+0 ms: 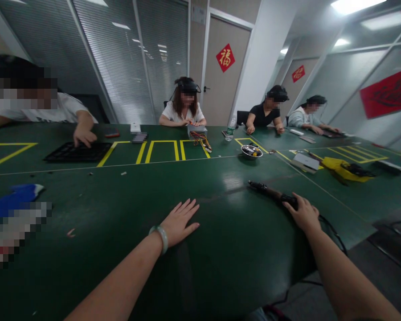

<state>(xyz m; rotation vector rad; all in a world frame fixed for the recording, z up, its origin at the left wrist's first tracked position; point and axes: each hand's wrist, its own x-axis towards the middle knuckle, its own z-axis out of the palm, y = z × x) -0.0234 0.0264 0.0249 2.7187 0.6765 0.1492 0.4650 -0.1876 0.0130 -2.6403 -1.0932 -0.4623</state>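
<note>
My left hand (178, 224) lies flat on the green table (120, 258), fingers stretched out and nothing in them. A pale green bangle (163, 240) circles that wrist. To the right, my right hand (304, 213) is closed around the rear end of a black corded electric screwdriver (273, 192). The tool lies along the tabletop, its tip pointing away to the left. Its black cable (336, 236) runs from behind my right hand toward the table's right edge.
Beyond stand a metal bowl (251, 152) with small parts, a water bottle (231, 129), a white box (305, 163) and a yellow bag (347, 169). A co-worker's hand (84, 134) touches a black panel (78, 152). Another co-worker handles a grey box with wires (197, 131). Blue packaging (10, 203) lies left.
</note>
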